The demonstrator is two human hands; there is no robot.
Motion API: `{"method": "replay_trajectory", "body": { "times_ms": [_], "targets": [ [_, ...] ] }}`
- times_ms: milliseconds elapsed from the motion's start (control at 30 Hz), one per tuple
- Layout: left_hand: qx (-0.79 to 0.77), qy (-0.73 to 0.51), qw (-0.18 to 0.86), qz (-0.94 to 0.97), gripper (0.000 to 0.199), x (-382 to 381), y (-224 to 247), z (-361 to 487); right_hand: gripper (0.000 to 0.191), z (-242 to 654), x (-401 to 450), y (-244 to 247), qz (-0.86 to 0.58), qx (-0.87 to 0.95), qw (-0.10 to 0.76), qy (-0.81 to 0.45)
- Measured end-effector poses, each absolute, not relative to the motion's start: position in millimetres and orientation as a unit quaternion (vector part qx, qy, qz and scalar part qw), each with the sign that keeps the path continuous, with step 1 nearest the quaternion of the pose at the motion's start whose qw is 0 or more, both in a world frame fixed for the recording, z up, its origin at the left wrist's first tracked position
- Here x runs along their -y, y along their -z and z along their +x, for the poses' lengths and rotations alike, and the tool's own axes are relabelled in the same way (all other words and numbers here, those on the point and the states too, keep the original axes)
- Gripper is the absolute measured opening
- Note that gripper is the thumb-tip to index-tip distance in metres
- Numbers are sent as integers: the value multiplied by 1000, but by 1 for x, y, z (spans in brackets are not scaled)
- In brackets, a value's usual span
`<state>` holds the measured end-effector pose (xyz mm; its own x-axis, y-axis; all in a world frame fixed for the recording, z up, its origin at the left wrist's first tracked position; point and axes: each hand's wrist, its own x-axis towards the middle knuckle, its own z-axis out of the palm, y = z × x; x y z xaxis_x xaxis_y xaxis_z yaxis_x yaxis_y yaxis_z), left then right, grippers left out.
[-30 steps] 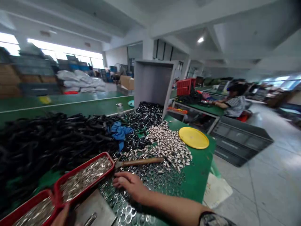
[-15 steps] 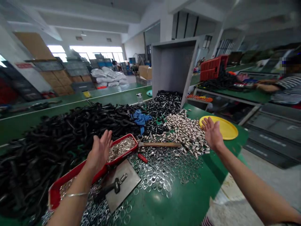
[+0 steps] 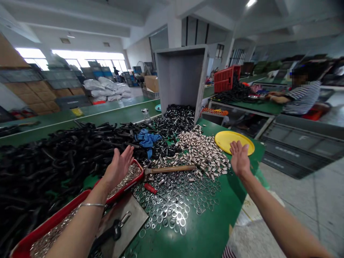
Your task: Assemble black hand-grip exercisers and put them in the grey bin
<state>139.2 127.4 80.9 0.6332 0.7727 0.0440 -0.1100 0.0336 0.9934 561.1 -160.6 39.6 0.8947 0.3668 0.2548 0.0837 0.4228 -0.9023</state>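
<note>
Green counter (image 3: 197, 238) fills the foreground of a wide workshop, where a co-worker in a striped top (image 3: 301, 98) sits at another station to our right. On the grey crates (image 3: 292, 154) stacked beside that station we can read a single white letter F; the smaller white lettering below is too small for us to make out.

Our left hand (image 3: 119, 166) is released, its fingers extended up and to the right, above or in front of a red tray (image 3: 126, 188) of small metal pieces; we cannot tell whether they touch. That tray lies left of the counter's middle, its long axis slanting from lower left to upper right. Our right hand (image 3: 240, 159) is likewise free of any load, fingers pointing up and slightly left, overlapping the near edge of a round yellow lid (image 3: 224, 138) at the counter's right side; contact there is unclear to us.

Between our hands lies a hammer (image 3: 172, 168), its long axis nearly crosswise, head at the left end and wooden handle pointing right. Just below, a red handle (image 3: 150, 188) slants down to the right, next to loose metal rings (image 3: 174, 215).
</note>
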Motion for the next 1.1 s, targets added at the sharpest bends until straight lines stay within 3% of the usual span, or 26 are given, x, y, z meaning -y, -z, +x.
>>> {"method": "replay_trajectory", "body": {
  "times_ms": [400, 1100],
  "targets": [
    [-275, -304, 678, 610, 82, -127, -66, 131, 62, 546, 154, -18, -540, 192, 817, -74],
    [-253, -266, 696, 618, 81, -126, -53, 135, 68, 524, 150, 11, -559, 134, 818, -41]
  ]
}}
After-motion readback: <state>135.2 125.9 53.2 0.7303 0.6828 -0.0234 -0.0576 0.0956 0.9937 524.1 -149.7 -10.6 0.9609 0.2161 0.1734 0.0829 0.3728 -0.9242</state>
